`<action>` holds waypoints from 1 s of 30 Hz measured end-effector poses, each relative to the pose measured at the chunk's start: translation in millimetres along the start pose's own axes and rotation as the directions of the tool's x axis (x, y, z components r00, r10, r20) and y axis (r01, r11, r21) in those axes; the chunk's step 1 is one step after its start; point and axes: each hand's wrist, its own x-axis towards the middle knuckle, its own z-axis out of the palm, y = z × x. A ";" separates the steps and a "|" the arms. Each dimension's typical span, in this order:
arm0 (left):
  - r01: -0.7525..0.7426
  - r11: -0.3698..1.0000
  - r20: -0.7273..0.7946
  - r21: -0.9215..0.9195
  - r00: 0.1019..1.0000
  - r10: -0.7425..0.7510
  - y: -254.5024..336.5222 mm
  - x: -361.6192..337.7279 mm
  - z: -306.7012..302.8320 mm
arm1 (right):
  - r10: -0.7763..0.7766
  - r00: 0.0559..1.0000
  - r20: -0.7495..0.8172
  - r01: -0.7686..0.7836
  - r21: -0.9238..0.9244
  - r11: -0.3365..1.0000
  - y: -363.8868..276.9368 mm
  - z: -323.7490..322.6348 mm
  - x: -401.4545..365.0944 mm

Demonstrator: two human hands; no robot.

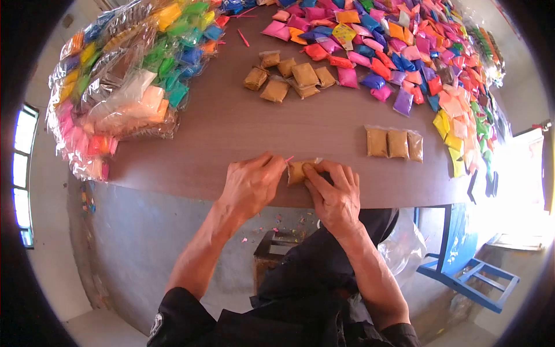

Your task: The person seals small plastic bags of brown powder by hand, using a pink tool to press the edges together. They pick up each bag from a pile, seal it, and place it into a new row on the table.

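One curled left hand (252,180) at the frame's centre pinches a pink stick (289,158) — just right of it lies the brown packet (296,173), long axis seemingly sideways — then the right hand (337,195), nearer the packet, thumb and fingers closed on its right part

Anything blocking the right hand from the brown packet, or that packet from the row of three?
Nothing visible does: the right hand touches the brown packet. Between that packet and the row of three packets, I see only the right hand itself.
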 end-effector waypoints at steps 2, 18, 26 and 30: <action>0.013 1.000 0.002 -0.025 1.000 -0.013 8.1 -3.7 -1.1 | 0.018 1.000 0.005 -0.018 0.009 1.000 -1.1 -0.7 -0.9; 0.297 0.942 -0.387 -0.158 0.859 -0.336 -34.0 -36.9 28.9 | 0.104 0.994 -0.034 -0.106 -0.066 0.992 -35.7 -4.1 12.4; 0.260 0.958 -0.432 -0.121 0.855 -0.286 -32.6 -36.9 30.7 | 0.154 0.985 -0.073 -0.145 0.112 0.983 -21.4 -6.5 31.5; 0.294 0.948 -0.415 -0.124 0.852 -0.319 -31.1 -38.5 30.9 | 0.475 0.864 0.168 -0.458 0.654 0.602 -24.5 -26.5 48.3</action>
